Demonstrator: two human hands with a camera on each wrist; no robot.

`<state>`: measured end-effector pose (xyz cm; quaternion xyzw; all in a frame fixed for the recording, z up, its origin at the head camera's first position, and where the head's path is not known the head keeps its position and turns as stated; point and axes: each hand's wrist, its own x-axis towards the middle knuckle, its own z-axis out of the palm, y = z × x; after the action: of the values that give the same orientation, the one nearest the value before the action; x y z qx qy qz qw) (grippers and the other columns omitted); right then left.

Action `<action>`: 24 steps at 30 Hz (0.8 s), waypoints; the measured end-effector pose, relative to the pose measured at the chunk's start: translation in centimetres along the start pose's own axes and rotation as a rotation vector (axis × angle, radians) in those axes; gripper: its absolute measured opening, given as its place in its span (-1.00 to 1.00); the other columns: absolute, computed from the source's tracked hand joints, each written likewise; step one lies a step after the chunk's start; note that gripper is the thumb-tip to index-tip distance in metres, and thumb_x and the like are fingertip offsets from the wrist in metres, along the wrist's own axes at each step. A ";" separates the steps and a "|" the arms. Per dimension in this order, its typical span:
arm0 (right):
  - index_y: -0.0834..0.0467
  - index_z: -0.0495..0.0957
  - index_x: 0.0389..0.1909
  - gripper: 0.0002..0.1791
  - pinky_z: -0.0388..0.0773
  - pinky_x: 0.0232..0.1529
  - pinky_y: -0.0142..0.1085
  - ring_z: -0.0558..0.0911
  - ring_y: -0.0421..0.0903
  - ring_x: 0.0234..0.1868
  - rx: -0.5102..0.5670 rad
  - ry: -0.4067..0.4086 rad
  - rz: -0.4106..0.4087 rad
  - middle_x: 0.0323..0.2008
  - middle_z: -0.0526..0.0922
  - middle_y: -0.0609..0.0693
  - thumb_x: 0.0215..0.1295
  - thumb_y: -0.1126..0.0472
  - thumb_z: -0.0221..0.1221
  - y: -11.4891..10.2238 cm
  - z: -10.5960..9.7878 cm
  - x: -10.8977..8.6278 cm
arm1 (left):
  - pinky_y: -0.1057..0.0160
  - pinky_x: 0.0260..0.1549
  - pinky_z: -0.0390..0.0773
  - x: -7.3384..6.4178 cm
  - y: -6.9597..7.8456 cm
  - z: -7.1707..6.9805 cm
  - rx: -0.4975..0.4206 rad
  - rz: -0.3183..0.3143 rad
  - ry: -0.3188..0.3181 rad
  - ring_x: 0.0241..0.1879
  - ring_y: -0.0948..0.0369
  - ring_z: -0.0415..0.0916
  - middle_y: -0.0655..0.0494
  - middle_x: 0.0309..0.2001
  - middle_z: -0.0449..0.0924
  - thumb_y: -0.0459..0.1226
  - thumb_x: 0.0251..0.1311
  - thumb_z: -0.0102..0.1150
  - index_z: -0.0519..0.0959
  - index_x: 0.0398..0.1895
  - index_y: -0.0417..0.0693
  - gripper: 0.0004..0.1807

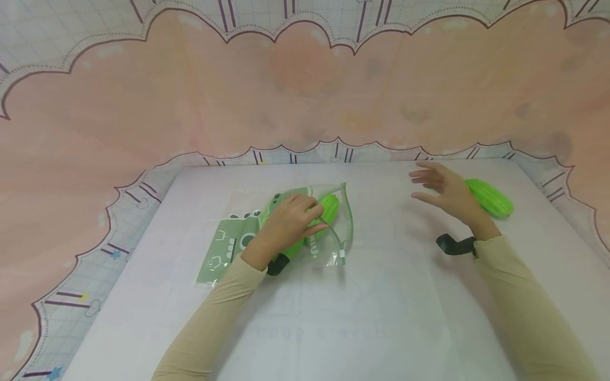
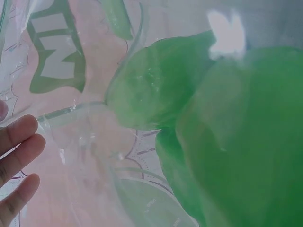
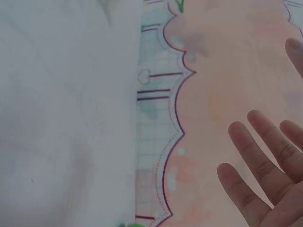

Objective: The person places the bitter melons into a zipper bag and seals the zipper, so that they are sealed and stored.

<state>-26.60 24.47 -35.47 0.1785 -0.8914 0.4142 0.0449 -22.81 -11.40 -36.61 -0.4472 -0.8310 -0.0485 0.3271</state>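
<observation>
A clear plastic zip bag [image 1: 214, 263] with a green cartoon print lies left of the middle of the table. My left hand [image 1: 292, 221] pinches the edge of its mouth, which gapes toward the right, with a white slider [image 1: 342, 254] at the near corner. Bright green ribbed vegetables [image 1: 330, 205] lie inside, partly covered by that hand; the left wrist view shows large green shapes [image 2: 161, 80] through the film. My right hand [image 1: 443, 188] is raised with fingers spread, holding nothing. Just right of it another green ribbed vegetable [image 1: 491, 199] rests on the table.
The white table [image 1: 381, 317] has its back edge against a peach cloth backdrop [image 1: 295, 100] with a scalloped checked border. Black straps are on both wrists; the right one [image 1: 455, 245] sticks out sideways.
</observation>
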 end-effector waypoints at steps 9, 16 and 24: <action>0.08 0.24 0.31 -0.26 0.41 -0.03 -0.70 0.49 -0.59 -0.05 0.065 0.095 0.012 0.06 0.58 -0.25 0.10 0.26 0.31 1.2 -1.9 -1.0 | 0.21 -0.19 0.52 0.0 0.0 0.0 -0.002 0.001 0.007 -0.39 0.15 0.47 0.10 -0.48 0.43 -0.02 0.07 0.26 0.41 -0.47 -0.06 -0.66; 0.07 0.24 0.31 -0.27 0.41 -0.03 -0.70 0.51 -0.56 -0.05 0.100 0.117 0.020 -0.02 0.51 -0.46 0.11 0.31 0.29 2.0 -3.0 -1.7 | 0.21 -0.19 0.52 0.0 0.1 -0.1 -0.003 0.002 0.012 -0.39 0.15 0.48 0.10 -0.48 0.44 -0.02 0.07 0.26 0.41 -0.48 -0.07 -0.66; -0.12 0.16 0.37 -0.20 0.46 0.09 -0.53 0.49 -0.23 0.16 0.036 0.129 0.157 0.28 0.42 0.05 0.12 0.11 0.31 8.1 -4.0 -1.2 | 0.22 -0.20 0.52 0.1 0.1 0.0 -0.006 -0.004 0.004 -0.40 0.16 0.47 0.10 -0.48 0.44 -0.02 0.07 0.26 0.41 -0.48 -0.06 -0.66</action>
<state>-28.65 32.62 -38.94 0.0820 -0.8904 0.4429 0.0663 -22.77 -11.34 -36.57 -0.4466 -0.8310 -0.0524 0.3275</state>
